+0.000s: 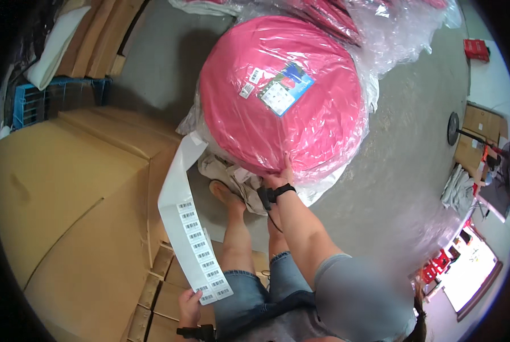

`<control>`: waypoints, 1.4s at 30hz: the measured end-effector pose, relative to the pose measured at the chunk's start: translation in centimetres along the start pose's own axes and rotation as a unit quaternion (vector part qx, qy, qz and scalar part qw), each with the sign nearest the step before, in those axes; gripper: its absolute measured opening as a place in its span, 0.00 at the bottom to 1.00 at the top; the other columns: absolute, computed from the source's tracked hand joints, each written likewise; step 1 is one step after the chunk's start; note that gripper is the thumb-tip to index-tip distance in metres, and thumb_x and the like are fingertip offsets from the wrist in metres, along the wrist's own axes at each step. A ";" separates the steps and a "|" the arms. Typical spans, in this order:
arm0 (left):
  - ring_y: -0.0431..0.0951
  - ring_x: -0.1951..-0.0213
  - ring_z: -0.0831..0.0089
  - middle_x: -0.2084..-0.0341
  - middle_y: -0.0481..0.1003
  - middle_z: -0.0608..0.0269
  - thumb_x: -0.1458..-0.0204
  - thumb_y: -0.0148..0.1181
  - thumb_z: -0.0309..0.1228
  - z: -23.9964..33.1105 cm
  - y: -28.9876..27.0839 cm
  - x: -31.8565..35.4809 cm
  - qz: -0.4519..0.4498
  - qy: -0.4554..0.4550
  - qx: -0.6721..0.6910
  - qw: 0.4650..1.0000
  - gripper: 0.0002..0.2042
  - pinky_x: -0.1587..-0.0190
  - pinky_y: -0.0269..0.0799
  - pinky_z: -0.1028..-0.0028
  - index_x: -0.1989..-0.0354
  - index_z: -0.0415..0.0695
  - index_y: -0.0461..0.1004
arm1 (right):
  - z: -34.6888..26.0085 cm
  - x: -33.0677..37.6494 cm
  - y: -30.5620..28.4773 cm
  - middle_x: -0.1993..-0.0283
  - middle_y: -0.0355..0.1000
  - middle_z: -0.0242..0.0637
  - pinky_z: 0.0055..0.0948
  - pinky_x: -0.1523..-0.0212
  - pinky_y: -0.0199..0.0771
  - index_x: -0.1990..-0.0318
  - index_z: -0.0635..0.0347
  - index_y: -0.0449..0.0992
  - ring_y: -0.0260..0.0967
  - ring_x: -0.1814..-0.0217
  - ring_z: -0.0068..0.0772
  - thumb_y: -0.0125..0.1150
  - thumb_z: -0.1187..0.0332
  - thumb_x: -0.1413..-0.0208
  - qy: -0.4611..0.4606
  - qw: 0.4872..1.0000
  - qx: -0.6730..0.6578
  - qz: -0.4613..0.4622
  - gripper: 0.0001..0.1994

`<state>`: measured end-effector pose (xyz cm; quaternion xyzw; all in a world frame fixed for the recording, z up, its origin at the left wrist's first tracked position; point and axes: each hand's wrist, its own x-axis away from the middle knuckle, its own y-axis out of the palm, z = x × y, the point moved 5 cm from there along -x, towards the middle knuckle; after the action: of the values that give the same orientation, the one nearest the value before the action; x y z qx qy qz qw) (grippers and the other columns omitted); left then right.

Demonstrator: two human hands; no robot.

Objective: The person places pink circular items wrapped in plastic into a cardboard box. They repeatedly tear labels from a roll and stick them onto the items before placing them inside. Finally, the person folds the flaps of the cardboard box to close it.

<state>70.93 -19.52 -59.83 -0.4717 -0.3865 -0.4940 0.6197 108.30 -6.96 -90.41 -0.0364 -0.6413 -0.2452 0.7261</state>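
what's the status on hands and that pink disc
Left hand pinching long white barcode sticker strip. Right hand on plastic-wrapped round pink disc. Large cardboard boxes crowd left.

Labels and wrapped packages around the two hands

The left hand (190, 306) pinches a long white strip of barcode labels (193, 239) rising from its fingers; at the right hand (279, 178) fingertips sits a round pink plastic-wrapped package (317, 114) bearing a blue-and-white label (286, 89) and small white stickers (251, 82); cardboard boxes (67, 188) stand left.

cushion (289, 97): pink | label strip (193, 228): white, black barcodes | boxes (67, 194): tan
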 end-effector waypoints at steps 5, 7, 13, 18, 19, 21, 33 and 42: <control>0.74 0.66 0.68 0.67 0.74 0.56 0.53 0.50 0.20 1.1 1.2 1.0 0.017 0.006 -0.001 1.000 0.10 0.60 0.68 0.71 0.62 0.30 0.70 | -3.9 2.6 3.2 0.48 0.64 0.41 0.46 0.42 0.55 0.50 0.60 0.64 0.60 0.46 0.42 0.58 0.60 0.52 -0.047 0.987 0.147 -0.054 0.23; 0.74 0.63 0.66 0.66 0.73 0.54 0.52 0.49 0.20 1.6 1.6 0.9 0.006 0.013 0.006 1.000 0.10 0.57 0.68 0.69 0.61 0.29 0.69 | -7.4 1.8 2.7 0.48 0.64 0.41 0.46 0.41 0.53 0.50 0.60 0.65 0.60 0.45 0.43 0.56 0.59 0.50 -0.102 0.967 0.211 -0.097 0.21; 0.74 0.67 0.70 0.67 0.74 0.56 0.52 0.50 0.20 2.3 2.8 2.0 0.001 0.061 -0.026 0.998 0.09 0.61 0.70 0.72 0.63 0.31 0.70 | -12.4 8.1 9.3 0.52 0.67 0.45 0.44 0.44 0.59 0.55 0.63 0.67 0.63 0.49 0.42 0.54 0.62 0.51 -0.175 0.966 0.171 -0.079 0.18; 0.74 0.71 0.76 0.71 0.75 0.60 0.54 0.53 0.19 3.2 4.0 3.9 0.058 0.130 -0.077 0.987 0.08 0.66 0.68 0.78 0.64 0.32 0.72 | -21.3 8.9 13.2 0.64 0.71 0.38 0.32 0.57 0.69 0.67 0.59 0.71 0.68 0.60 0.36 0.50 0.66 0.53 -0.199 0.941 0.271 -0.048 0.08; 0.74 0.72 0.77 0.71 0.75 0.60 0.54 0.53 0.19 3.2 3.9 4.1 0.066 0.143 -0.101 0.982 0.08 0.67 0.68 0.79 0.64 0.31 0.72 | -22.5 10.1 15.4 0.65 0.71 0.36 0.31 0.59 0.69 0.68 0.58 0.71 0.68 0.62 0.35 0.49 0.66 0.52 -0.219 0.929 0.290 -0.068 0.08; 0.74 0.73 0.76 0.75 0.75 0.59 0.54 0.54 0.22 3.3 3.4 3.9 0.098 0.200 -0.181 0.958 0.07 0.69 0.68 0.77 0.67 0.32 0.73 | -24.7 12.3 18.5 0.65 0.68 0.39 0.34 0.57 0.67 0.63 0.62 0.68 0.66 0.61 0.38 0.53 0.71 0.57 -0.207 0.937 0.258 -0.109 0.11; 0.74 0.68 0.55 0.74 0.74 0.51 0.61 0.56 0.32 -0.6 0.9 5.2 0.320 0.235 -0.362 0.843 0.08 0.64 0.69 0.63 0.71 0.45 0.76 | -31.1 34.1 28.3 0.53 0.66 0.43 0.39 0.49 0.64 0.53 0.65 0.65 0.63 0.51 0.39 0.46 0.64 0.46 -0.338 0.793 0.402 -0.307 0.17; 0.76 0.73 0.59 0.77 0.75 0.51 0.61 0.55 0.32 -7.3 -6.3 5.0 0.302 0.167 -0.327 0.880 0.10 0.66 0.70 0.65 0.70 0.43 0.76 | -26.7 44.9 30.4 0.66 0.65 0.34 0.33 0.61 0.65 0.69 0.60 0.66 0.63 0.65 0.32 0.47 0.64 0.50 -0.430 0.695 0.507 -0.275 0.08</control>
<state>65.98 -28.21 -55.68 -0.6518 0.0677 -0.4529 0.6045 147.46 -3.97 -44.49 0.4133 -0.8922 -0.0293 0.1796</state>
